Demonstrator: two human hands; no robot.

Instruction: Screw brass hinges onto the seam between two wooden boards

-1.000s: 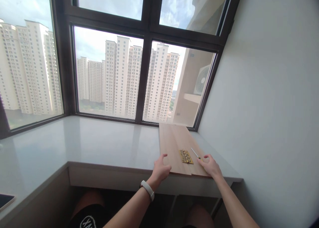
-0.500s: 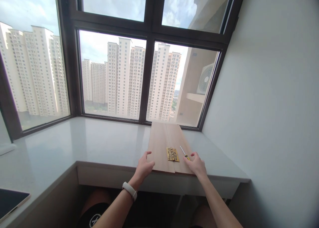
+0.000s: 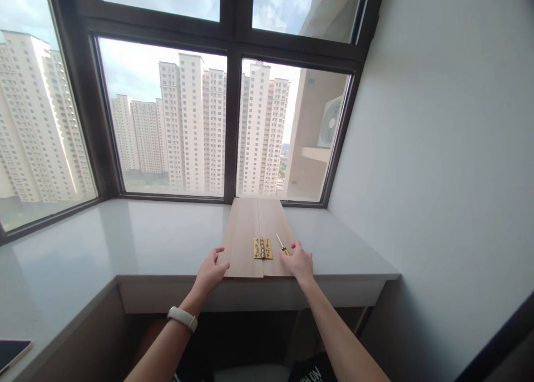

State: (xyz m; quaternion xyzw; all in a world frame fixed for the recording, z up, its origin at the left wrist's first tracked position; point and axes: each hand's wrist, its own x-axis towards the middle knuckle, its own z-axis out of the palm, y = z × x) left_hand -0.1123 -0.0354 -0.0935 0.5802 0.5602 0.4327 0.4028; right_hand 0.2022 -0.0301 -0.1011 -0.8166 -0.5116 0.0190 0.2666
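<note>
Two pale wooden boards, a left board [image 3: 240, 226] and a right board [image 3: 273, 221], lie side by side with a thin seam between them. Across that seam rests a brass hinge [image 3: 262, 248], its leaves spread flat, with small dark pieces like screws scattered on top. A screwdriver [image 3: 283, 245] with a yellow and black handle lies on the right board. My left hand [image 3: 212, 269] is at the left board's outer edge, thumb and fingers apart. At the right board's outer edge is my right hand [image 3: 301, 261], fingers apart, thumb beside the screwdriver handle; contact with it is unclear.
The boards lie on a white counter [image 3: 167, 237] that reaches back to a dark-framed window [image 3: 231, 120]. A plain wall [image 3: 417, 148] bounds the right side. A dark flat device [image 3: 14, 351] sits on the counter at the far left. Below the front edge are my legs.
My view has turned to the right, so boards, hinge, screwdriver and both hands appear further left. Their places relative to one another look nearly the same.
</note>
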